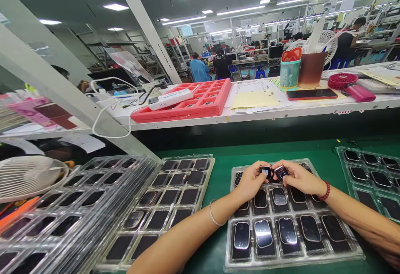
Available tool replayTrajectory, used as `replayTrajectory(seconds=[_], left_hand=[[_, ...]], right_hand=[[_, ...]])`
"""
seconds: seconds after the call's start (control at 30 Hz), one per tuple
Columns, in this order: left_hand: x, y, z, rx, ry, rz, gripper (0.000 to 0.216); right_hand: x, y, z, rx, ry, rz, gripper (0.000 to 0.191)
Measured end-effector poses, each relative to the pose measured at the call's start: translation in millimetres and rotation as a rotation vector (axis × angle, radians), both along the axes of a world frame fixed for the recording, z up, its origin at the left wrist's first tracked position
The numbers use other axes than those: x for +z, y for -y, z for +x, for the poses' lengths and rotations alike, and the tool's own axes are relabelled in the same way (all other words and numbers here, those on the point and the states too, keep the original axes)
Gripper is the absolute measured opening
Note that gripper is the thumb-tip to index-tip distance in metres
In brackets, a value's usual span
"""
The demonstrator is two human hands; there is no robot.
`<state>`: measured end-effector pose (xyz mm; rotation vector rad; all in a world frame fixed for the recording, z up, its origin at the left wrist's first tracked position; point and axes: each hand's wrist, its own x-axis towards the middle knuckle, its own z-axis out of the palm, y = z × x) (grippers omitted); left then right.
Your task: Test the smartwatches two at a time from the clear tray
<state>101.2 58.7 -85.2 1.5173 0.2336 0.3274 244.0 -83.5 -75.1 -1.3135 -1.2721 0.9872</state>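
Note:
My left hand [252, 179] is closed on a smartwatch [265, 171] whose lit screen shows a code-like square pattern. Close beside it, my right hand [298, 177] grips another smartwatch [281, 173] with small icons on its lit face. Both are held just above the far part of a clear plastic tray [229, 240]. Rows of square-faced watches sit in its pockets, among them a watch [263, 233] with a shiny reflecting screen. My hands and forearms cover some of the pockets.
Stacked trays [103, 199] of dark-screened watches rise at the left, with another tray [208, 170] beside them. A further tray [353, 182] lies right. The shelf [250, 118] ahead bears a red foam tray [215, 109], papers, a phone [312, 94] and cups. People sit far behind.

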Motion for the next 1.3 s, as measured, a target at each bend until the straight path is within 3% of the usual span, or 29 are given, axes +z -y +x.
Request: replayTrajectory(seconds=[1.07,1.23,1.3], left_hand=[[2.7,-0.1,-1.0,0.027,-0.041,0.023,0.02],[4.2,-1.2,-1.7,0.046,-0.059,0.05,0.037],[4.5,-0.6,-1.4,0.044,-0.055,0.043,0.032]], right_hand=[[1.3,0.1,-0.7,0.007,0.009,-0.005,0.04],[1.7,0.1,-1.0,0.002,0.023,-0.001,0.036],[1.9,0.2,-1.1,0.003,0.026,-0.001,0.036]])
